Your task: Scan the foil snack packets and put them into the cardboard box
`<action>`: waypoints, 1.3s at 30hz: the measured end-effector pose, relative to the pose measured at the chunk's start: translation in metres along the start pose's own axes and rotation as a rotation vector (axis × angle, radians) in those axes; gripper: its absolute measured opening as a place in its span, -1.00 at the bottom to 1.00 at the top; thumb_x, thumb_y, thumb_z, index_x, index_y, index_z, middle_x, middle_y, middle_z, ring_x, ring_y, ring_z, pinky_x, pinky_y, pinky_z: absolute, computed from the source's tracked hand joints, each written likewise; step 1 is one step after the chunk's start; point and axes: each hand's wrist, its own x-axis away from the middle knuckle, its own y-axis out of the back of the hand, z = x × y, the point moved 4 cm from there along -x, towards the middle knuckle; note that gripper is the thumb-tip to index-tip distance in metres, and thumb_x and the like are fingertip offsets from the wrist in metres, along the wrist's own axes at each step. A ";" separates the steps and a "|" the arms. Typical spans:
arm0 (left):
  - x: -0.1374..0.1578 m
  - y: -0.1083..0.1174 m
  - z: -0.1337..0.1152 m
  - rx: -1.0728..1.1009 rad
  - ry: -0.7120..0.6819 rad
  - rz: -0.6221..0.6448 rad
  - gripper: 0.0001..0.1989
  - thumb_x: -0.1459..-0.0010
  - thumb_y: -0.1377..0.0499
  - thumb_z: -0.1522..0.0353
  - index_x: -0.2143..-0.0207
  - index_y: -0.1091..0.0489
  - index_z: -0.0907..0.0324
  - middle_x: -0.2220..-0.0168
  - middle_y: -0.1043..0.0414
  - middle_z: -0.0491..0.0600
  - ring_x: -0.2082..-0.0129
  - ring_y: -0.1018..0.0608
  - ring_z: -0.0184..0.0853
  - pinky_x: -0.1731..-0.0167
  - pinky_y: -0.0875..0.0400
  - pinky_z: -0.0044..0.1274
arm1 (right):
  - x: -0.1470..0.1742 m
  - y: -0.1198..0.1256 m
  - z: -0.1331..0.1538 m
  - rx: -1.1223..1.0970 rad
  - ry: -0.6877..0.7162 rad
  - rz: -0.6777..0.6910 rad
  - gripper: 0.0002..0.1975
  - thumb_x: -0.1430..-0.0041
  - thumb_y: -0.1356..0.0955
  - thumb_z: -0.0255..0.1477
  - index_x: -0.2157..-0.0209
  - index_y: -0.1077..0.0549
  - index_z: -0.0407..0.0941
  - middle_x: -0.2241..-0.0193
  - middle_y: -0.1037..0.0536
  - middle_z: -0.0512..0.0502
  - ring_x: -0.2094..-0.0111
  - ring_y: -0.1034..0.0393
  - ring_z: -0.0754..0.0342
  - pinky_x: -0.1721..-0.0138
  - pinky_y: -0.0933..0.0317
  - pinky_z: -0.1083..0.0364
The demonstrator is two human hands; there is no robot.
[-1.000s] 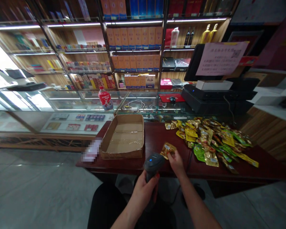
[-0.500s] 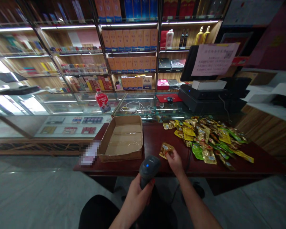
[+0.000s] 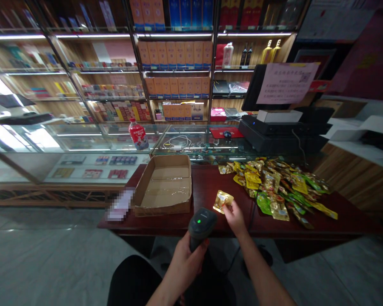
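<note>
My left hand (image 3: pixel 189 260) is wrapped round the handle of a dark grey barcode scanner (image 3: pixel 203 224), whose top shows a green light. Just right of it, my right hand (image 3: pixel 234 217) pinches the lower right edge of a gold snack packet (image 3: pixel 222 200) with a white label patch facing up. The scanner's head points towards this packet, a small gap apart. Further right lies a loose heap of gold, yellow and green snack packets (image 3: pixel 272 180) on the dark red table (image 3: pixel 207 180). An open cardboard box (image 3: pixel 167 180) stands to the left, and no contents show inside.
Behind the table runs a glass display counter (image 3: pixel 198 146) with a red bottle (image 3: pixel 138 134), a white cable (image 3: pixel 178 147) and a mouse (image 3: pixel 227 134). A monitor (image 3: pixel 253 87) bearing a paper sign stands at right. A pixelated flat thing (image 3: pixel 121 206) lies at the table's left end.
The scanner's light has turned from blue to green. The packet looks brighter. Both hands have hardly moved, and the view has shifted slightly.
</note>
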 end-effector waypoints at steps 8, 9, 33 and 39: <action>-0.007 0.002 0.008 0.048 0.010 -0.003 -0.58 -0.05 -0.30 0.01 0.34 -0.32 0.15 0.73 -0.15 -0.30 0.79 -0.16 -0.51 0.77 -0.01 -0.65 | -0.005 0.003 -0.011 -0.030 -0.038 -0.034 -0.49 0.00 -0.45 -0.06 0.09 -0.52 -0.08 0.16 -0.70 -0.19 0.14 -0.62 -0.18 0.10 -0.51 -0.11; -0.013 0.003 0.010 0.051 -0.001 0.005 -0.59 -0.05 -0.31 0.02 0.33 -0.32 0.15 0.72 -0.16 -0.30 0.79 -0.17 -0.52 0.77 -0.02 -0.65 | -0.007 0.004 -0.011 -0.017 -0.050 -0.043 -0.50 0.00 -0.45 -0.05 0.11 -0.53 -0.08 0.17 -0.70 -0.19 0.14 -0.62 -0.18 0.11 -0.51 -0.11; -0.103 0.015 0.067 -0.050 0.029 0.013 -0.76 0.00 -0.24 0.27 0.30 -0.31 0.18 0.50 -0.49 -0.14 0.84 -0.35 -0.49 0.85 -0.12 -0.63 | -0.087 -0.032 0.078 0.482 0.056 0.062 -0.65 -0.24 -0.30 -0.45 -0.02 -0.54 -0.17 -0.01 -0.60 -0.33 -0.11 -0.44 -0.21 -0.20 -0.20 -0.21; -0.104 0.014 0.069 -0.043 0.022 0.002 -0.81 0.02 -0.21 0.30 0.33 -0.30 0.16 0.57 -0.44 -0.18 0.85 -0.34 -0.46 0.85 -0.12 -0.62 | -0.094 0.047 0.042 1.428 0.069 -0.215 -0.34 -0.31 -0.30 -0.28 -0.31 -0.24 -0.38 -0.33 -0.16 -0.66 -0.40 0.12 -0.48 -0.26 0.31 -0.50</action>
